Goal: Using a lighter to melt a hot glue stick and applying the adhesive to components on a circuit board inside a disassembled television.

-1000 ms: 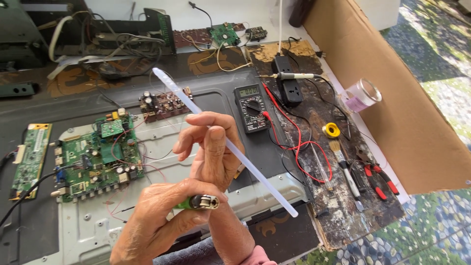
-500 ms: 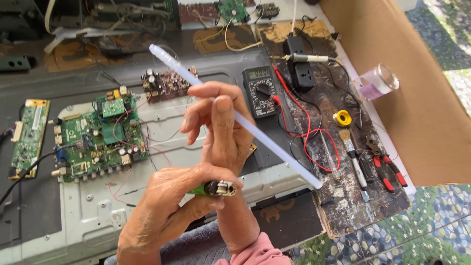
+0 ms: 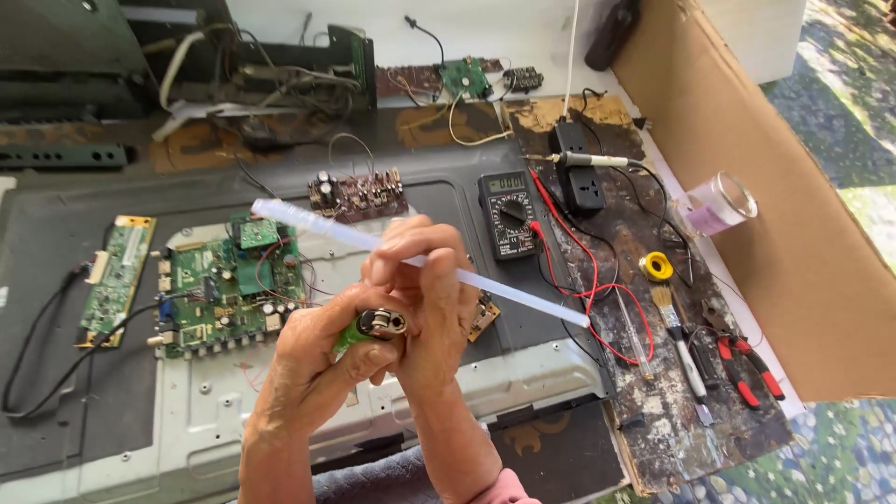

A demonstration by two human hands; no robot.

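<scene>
My left hand [image 3: 317, 373] grips a green lighter [image 3: 369, 327], thumb near its metal top. Just to its right, my right hand [image 3: 429, 299] pinches a long translucent white stick [image 3: 523, 295] near its middle. The stick slants from upper left [image 3: 280, 213] to lower right above the bench. Both hands hover over the grey metal back of an opened flat screen [image 3: 215, 411]. A green main circuit board [image 3: 233, 285] lies to the left of the hands.
A small green board [image 3: 117, 275] lies far left and a brown board with capacitors [image 3: 357, 194] behind the hands. A black multimeter [image 3: 509, 213] with red leads, soldering iron [image 3: 588, 161], power strip, yellow tape roll [image 3: 656, 267], brush, red-handled pliers [image 3: 742, 364], plastic cup [image 3: 719, 202] and cardboard sheet [image 3: 775, 187] sit right.
The stick has dropped to a flatter slant and shifted left. The hands have drawn closer together, with the lighter now against my right hand. The view has also shifted.
</scene>
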